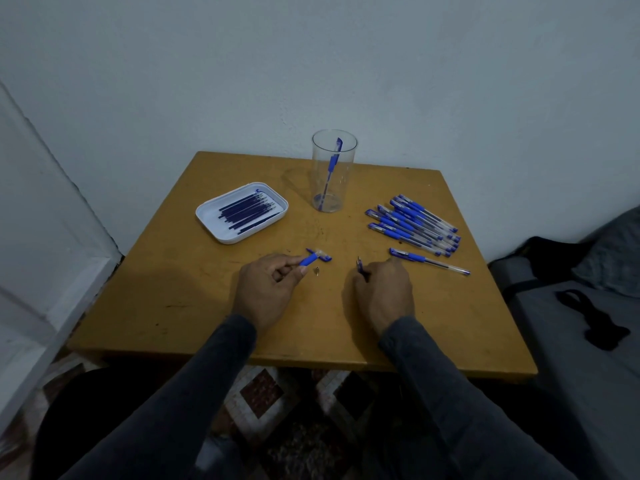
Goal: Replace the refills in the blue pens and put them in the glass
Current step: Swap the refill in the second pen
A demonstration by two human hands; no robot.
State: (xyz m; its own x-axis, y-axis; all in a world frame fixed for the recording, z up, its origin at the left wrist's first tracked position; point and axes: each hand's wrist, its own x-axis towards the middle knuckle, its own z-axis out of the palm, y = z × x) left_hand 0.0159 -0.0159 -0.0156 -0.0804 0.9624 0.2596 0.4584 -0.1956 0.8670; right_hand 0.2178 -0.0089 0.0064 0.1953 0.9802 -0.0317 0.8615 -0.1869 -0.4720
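Blue rubber shows between the fingers of the left hand (pixel 268 289): it pinches the barrel (pixel 309 260) by the grip sleeve, low over the table (pixel 173 299), probably to keep the open end free. The barrel's long axis runs left to right and rises a little, pointing toward the cap (pixel 320 255) lying just beyond it. The right hand (pixel 382 292) is curled round a dark refill (pixel 361 268), whose tip points away from the person. One finished pen (pixel 331 169) leans in the glass (pixel 333 171).
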